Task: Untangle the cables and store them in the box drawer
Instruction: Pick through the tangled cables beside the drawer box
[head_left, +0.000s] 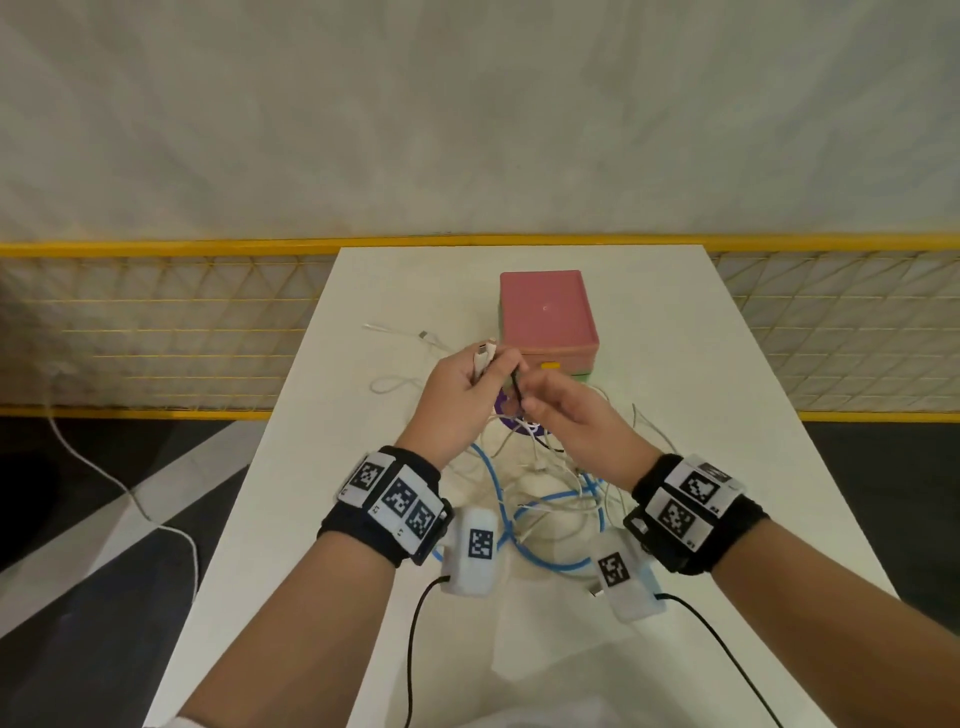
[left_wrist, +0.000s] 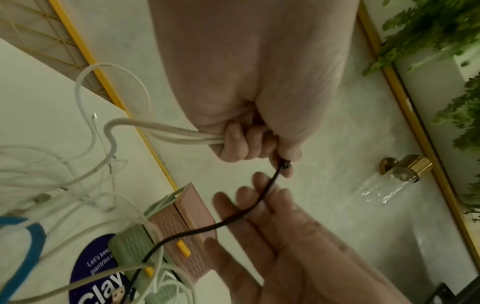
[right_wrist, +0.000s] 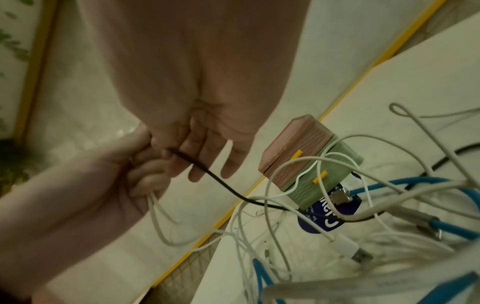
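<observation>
Now the black cable (left_wrist: 262, 197) runs from the box (head_left: 545, 317) front up to both hands, w/ long axis toward the person. Left hand (head_left: 457, 395) grips white cables (left_wrist: 166, 133) and pinches the black end; right hand (head_left: 576, 421), fingers loosely spread, touches it just below.

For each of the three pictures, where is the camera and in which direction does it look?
Head: on the head, facing down at the table; both forearms show.
Left wrist: along the left hand, which grips white cables.
Right wrist: along the right hand, toward the tangle.
Both wrist views share the black cable and pink-green box.
</observation>
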